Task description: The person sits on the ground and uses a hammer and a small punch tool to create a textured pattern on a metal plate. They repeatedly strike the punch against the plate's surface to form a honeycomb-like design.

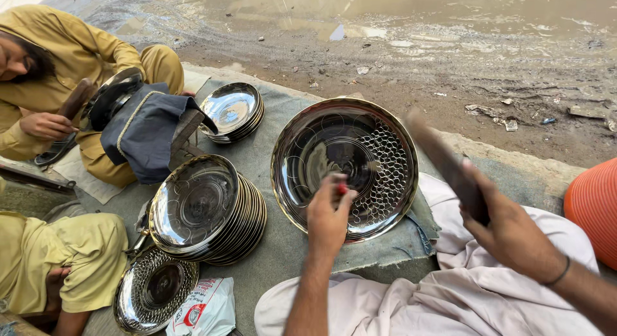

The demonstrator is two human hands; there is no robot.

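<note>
Against tilted steel plate [360,150] | left hand [329,217] pinches punch [342,189]

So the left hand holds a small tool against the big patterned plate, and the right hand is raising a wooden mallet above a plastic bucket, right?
Not quite. In the head view the right hand raises the mallet above the large steel plate, not a bucket. The left hand does hold a small tool on it.

Big plate [345,166]: polished metal before you, mirror-glossy, part stamped with rough ring dimples.
Plate stack [209,211]: the same glossy metal, smooth.
Mat [276,265]: matt grey cloth, coarse.
Your mallet [447,164]: dull dark wood.
Ground [411,60]: wet, rough mud.
</note>
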